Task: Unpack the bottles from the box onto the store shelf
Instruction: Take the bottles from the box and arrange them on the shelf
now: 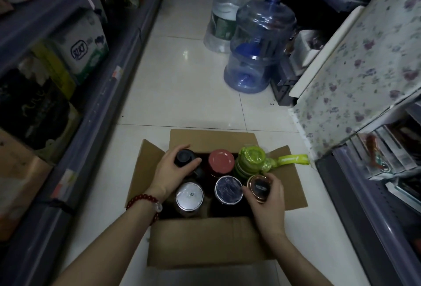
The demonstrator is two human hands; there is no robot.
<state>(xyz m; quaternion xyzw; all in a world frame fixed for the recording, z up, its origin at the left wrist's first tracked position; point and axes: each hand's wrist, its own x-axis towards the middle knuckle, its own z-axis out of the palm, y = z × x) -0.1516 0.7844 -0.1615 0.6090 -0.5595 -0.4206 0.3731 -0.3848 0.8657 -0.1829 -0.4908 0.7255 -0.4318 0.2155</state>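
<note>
Open cardboard box (200,242) sits on the white tiled floor (182,94) of a narrow aisle, all four flaps folded outward. Six bottles stand upright inside in two rows of three, seen from above so mostly lids show. Far row, left to right: black-capped bottle (185,158), bottle with a flat salmon-red lid (222,160), lime-green bottle (251,160) wrapped in clear film with a green carry strap (293,159) lying out over the right flap. Near row, left to right: bottle with a silver-white lid (189,195) under glossy film, bottle with a dark bluish lid (228,189) ringed in silver, and a bottle with a copper-rimmed black lid (260,188). Bodies of the bottles are dark and largely hidden in the box. Left hand (173,172) grips the black-capped bottle, fingers and thumb curled round its cap; a red bead bracelet (143,201) is on that wrist. Right hand (268,203) holds the copper-rimmed lid, fingers curled round its edge. Store shelf (95,94) with packaged goods runs along the left; another shelf unit (355,197) stands at right, beside a surface under a floral cover (364,69). Two large water jugs, one blue (257,46) and one clear (225,12), stand on the floor beyond the box.
</note>
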